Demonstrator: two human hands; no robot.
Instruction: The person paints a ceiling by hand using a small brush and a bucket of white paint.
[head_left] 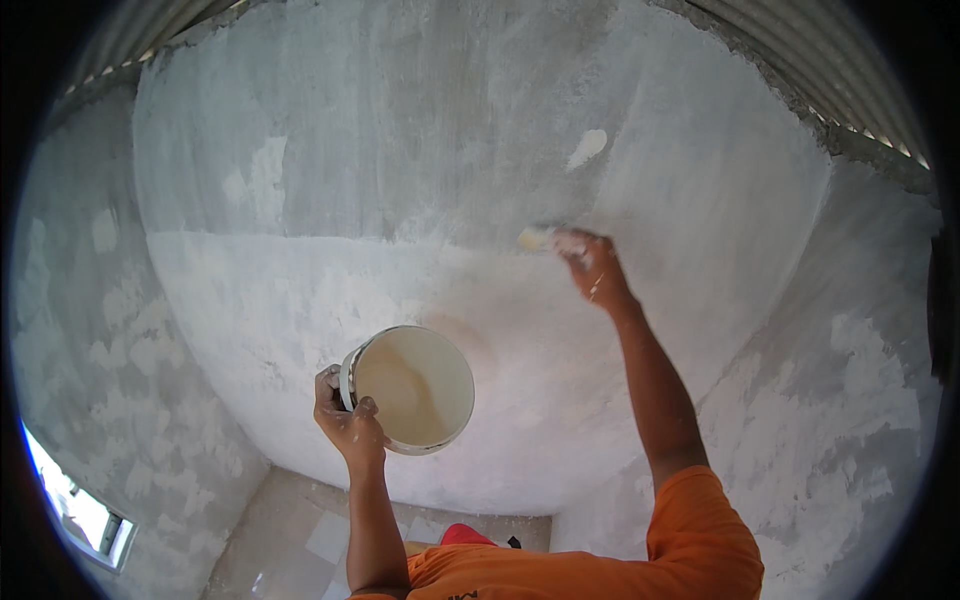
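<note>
My left hand (352, 420) is closed on the rim and side of a round white bucket (440, 350), which I hold up in front of the wall. Inside the bucket is a pale, cream-coloured liquid (400, 395). My right hand (590, 265) is raised to the right, closed around a paintbrush (537, 238) with pale bristles pointing left. The bristles are at the grey wall (450, 130), near the line where its whiter lower part begins; the brush is slightly blurred. White smears mark my right hand and fingers.
Side walls with patchy white coating stand at left (120, 330) and right (820, 420). A corrugated roof (810, 60) slopes overhead. A small bright window (90, 510) is at the lower left. Light tiles (327, 537) lie on the floor below.
</note>
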